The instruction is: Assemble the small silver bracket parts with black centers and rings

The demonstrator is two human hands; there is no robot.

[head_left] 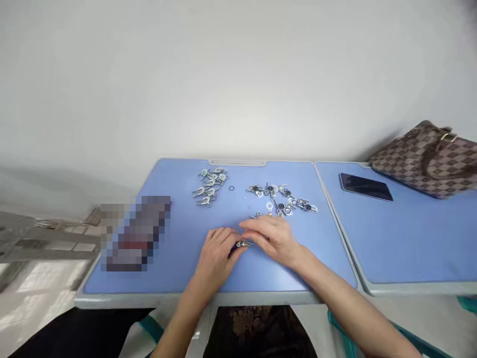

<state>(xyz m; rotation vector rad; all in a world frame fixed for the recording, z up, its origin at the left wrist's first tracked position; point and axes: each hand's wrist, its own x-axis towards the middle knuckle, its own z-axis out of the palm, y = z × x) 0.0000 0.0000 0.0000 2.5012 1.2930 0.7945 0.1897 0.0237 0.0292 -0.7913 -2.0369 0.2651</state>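
Near the front middle of the blue table, my left hand (220,252) is closed round a small metal part (244,244) with thin prongs. My right hand (274,238) reaches in from the right, its fingertips pressed together at the top of that part; what they hold is too small to make out. Beyond my right hand lie loose metal parts with black discs (280,206), mixed with flat plates and rings. A cluster of similar metal pieces (211,183) lies further back on the left. One dark ring (231,188) sits between the two groups.
The blue table (179,248) meets a second blue table (410,238) at a seam on the right. On that one rest a black phone (365,187) and a checkered bag (428,159). A blurred-out flat object (139,236) lies at the left edge. A white wall stands behind.
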